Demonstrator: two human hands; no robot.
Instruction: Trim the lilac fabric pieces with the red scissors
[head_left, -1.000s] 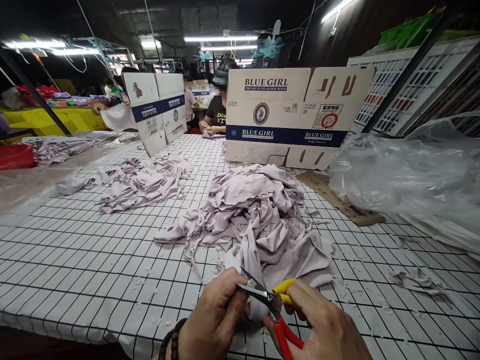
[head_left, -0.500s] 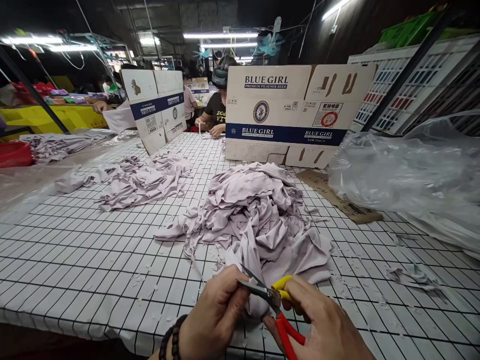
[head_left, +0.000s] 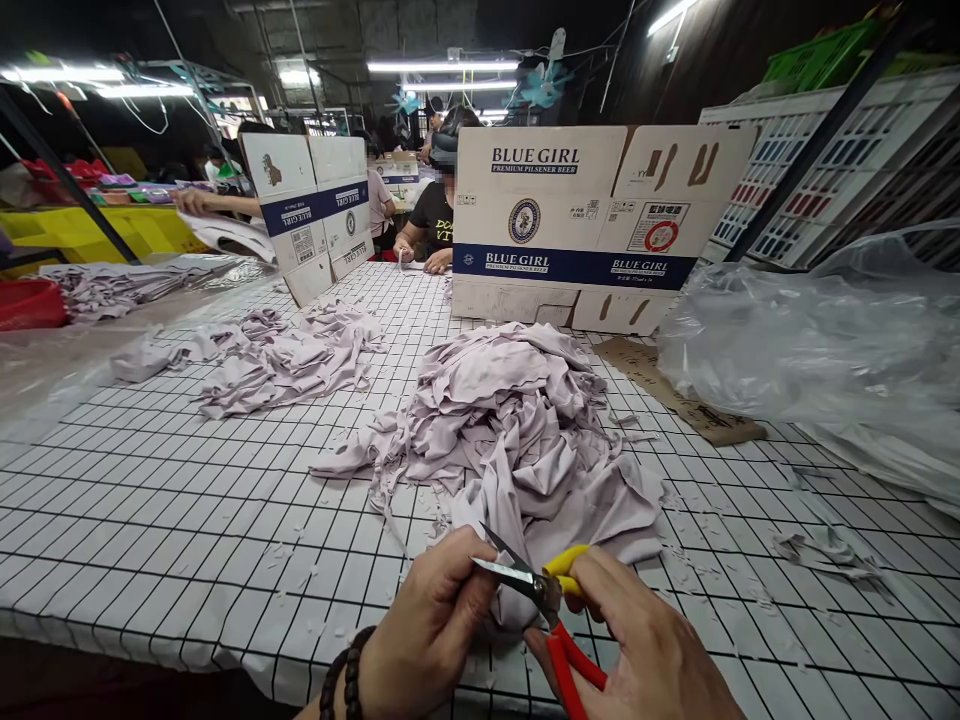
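Note:
My right hand (head_left: 637, 635) grips scissors (head_left: 551, 595) with one yellow and one red handle. Their blades stand apart and point left, with a bit of pale fabric between them. My left hand (head_left: 439, 610), a dark beaded bracelet at its wrist, pinches the edge of a pale mauve fabric piece (head_left: 514, 605) right at the blade tips. Much of that edge is hidden by my fingers. Just beyond both hands lies a heap of the same mauve fabric (head_left: 517, 430), crumpled, with thin straps trailing off its left side.
A smaller fabric pile (head_left: 292, 360) lies left on the grid-patterned tablecloth (head_left: 187, 510), among small scraps. Upright cardboard (head_left: 570, 220) stands behind the heap, another cardboard panel (head_left: 311, 215) further left. Clear plastic bags (head_left: 817, 340) fill the right. Co-workers sit across the table.
My hands and the scissors stay nearly in place; the blades have tilted slightly. At the far left, a co-worker's arm has moved with a piece of fabric.

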